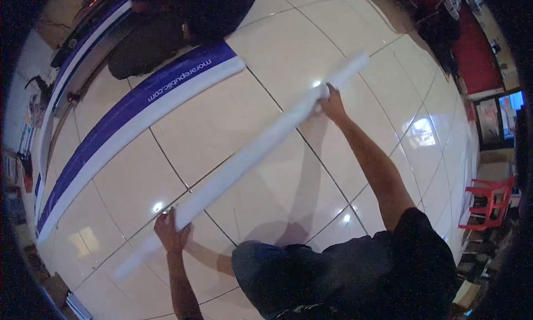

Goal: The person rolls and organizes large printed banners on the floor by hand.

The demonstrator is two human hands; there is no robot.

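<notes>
A long white roll (247,156) stretches diagonally across the view, its ends blurred and paler. It looks like rolled banner or sheet material, held over the tiled floor. My left hand (172,232) is closed around it near the lower left end. Toward the upper right end, my right hand (333,104) grips it with the fingers wrapped over the top. Beyond the roll, a purple and white banner (133,111) printed "morarepublic.com" lies on the floor, apart from both hands.
Past the banner, a person in dark clothes (222,11) is close to its far end. A long machine with a rail (91,48) stands at the upper left. Red plastic stools (488,203) are at the right. Glossy floor tiles (266,203) reflect lights.
</notes>
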